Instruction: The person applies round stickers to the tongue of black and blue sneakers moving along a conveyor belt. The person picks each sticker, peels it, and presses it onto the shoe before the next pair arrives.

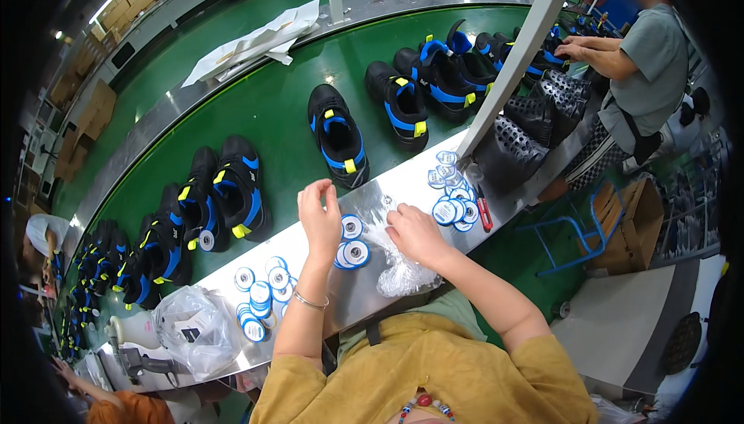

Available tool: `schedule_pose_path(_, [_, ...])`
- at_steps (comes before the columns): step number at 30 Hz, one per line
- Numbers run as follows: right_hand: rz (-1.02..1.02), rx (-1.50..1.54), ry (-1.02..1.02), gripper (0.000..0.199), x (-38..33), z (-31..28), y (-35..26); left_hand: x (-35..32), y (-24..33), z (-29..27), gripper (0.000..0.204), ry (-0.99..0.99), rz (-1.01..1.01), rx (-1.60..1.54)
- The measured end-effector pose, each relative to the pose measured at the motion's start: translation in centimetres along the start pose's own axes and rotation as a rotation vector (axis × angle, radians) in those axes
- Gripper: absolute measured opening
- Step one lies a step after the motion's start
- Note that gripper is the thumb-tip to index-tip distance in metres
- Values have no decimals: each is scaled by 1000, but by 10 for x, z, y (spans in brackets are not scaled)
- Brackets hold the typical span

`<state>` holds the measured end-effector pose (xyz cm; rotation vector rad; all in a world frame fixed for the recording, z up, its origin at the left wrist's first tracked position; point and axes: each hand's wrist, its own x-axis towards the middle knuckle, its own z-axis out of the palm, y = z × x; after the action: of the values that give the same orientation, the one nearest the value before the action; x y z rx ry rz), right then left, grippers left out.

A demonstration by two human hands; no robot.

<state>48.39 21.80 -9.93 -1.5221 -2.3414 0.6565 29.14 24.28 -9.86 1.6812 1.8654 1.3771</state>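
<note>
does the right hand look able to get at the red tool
Probably yes: the red tool looks uncovered on the metal bench, to the right of the right hand. The round discs lie partly between but look low enough to reach over. The hand is at the clear plastic.

Clear plastic bundle (403,278) (crumpled), beside round tags (356,254).

Single view: left fisheye of a head-worn pair. Scene is viewed from above, pitched down and forward; mustard shirt (418,354) is clipped by the lower edge. Left hand (319,216) and right hand (418,232) are framed close, near centre. Steel bench (350,292) is seen running diagonally, green surface (285,125) beyond. Background is squeezed small along the upper rim; corners are blacked out.
</note>
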Motion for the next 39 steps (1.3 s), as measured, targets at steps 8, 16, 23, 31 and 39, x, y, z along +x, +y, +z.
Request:
schedule_pose_path(8, [153,-43,110,17,10,-9,1,-83,29,-2,23,-223,331,-43])
schedule_pose_path(16, [173,290,107,10,12,-2,17,-97,45,10,36,-431,423,84])
schedule_pose_path(23, [-39,568,219,10,10,-2,11,-100,40,16,36,-494,439,115])
schedule_pose_path(31, [324,1216,250,10,46,-21,19,-100,31,20,40,-568,438,169])
schedule_pose_path(39, [108,1074,370,15,37,-75,1,-90,32,9,34,-410,441,128])
